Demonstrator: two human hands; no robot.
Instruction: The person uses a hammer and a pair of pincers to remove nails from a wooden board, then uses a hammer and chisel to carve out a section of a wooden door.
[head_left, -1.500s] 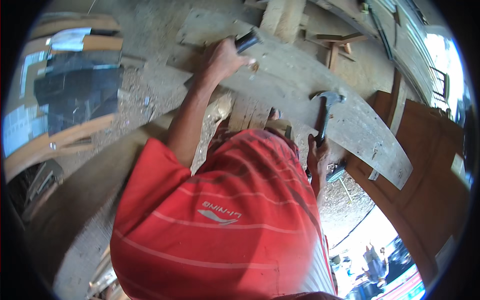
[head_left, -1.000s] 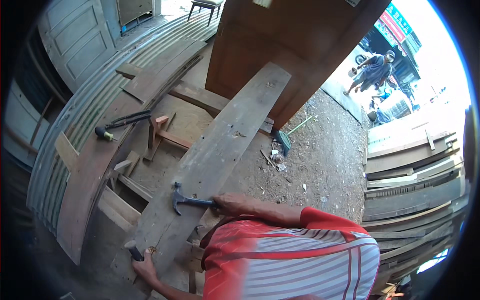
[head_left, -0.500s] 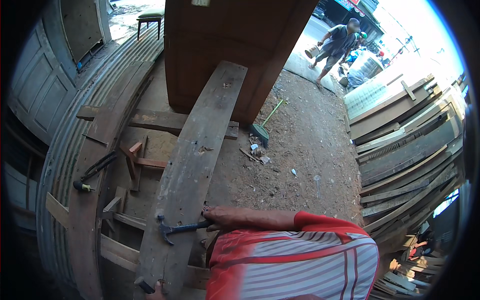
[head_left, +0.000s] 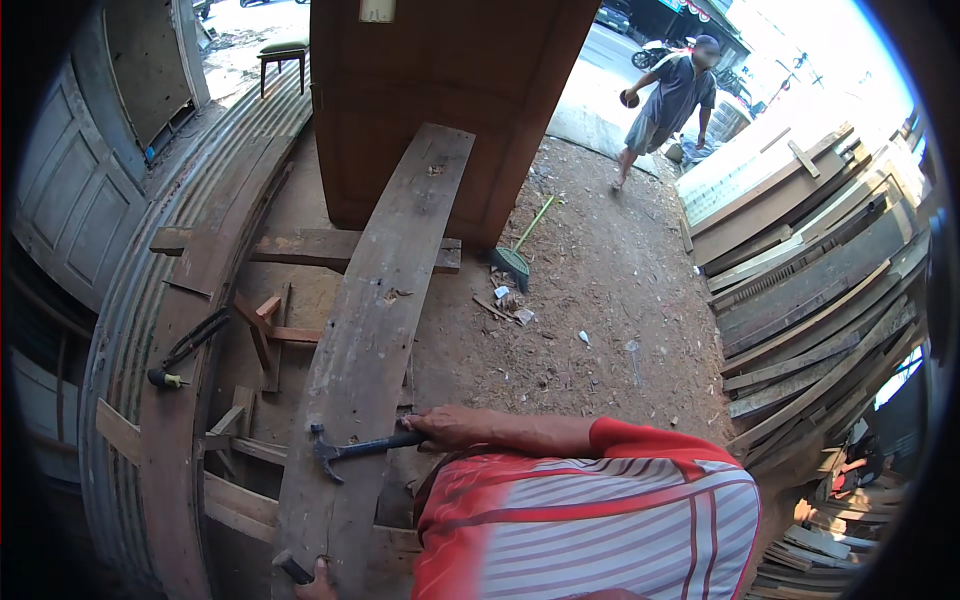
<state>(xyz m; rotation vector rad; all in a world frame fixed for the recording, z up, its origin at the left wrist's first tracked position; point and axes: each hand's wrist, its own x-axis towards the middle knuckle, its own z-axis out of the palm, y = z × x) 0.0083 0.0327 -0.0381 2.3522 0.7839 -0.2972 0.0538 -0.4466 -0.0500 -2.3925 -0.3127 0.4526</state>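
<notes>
My right hand [head_left: 441,427] is closed around the handle of a claw hammer [head_left: 362,449]. The hammer's dark head is over the near part of a long, weathered plank [head_left: 372,310], its claw pointing down the picture. At the bottom edge, my left hand [head_left: 318,583] is partly cut off, its thumb against a short dark cylindrical tool [head_left: 293,568] with a paler end, on or just over the plank. Most of the left fingers are hidden. Rough holes mark the plank, which rests across a wooden crosspiece [head_left: 305,247].
A tall brown wooden panel [head_left: 420,75] stands at the plank's far end. To the left, a screwdriver [head_left: 168,379] and dark pliers-like tool [head_left: 196,337] lie on another board [head_left: 165,450]. A green broom [head_left: 512,265] lies on littered ground. Boards [head_left: 810,320] are stacked right; a person [head_left: 672,105] walks beyond.
The walking person has come nearer and a little to the right. My view has shifted slightly. Both hands keep nearly the same places, with the hammer still over the plank.
</notes>
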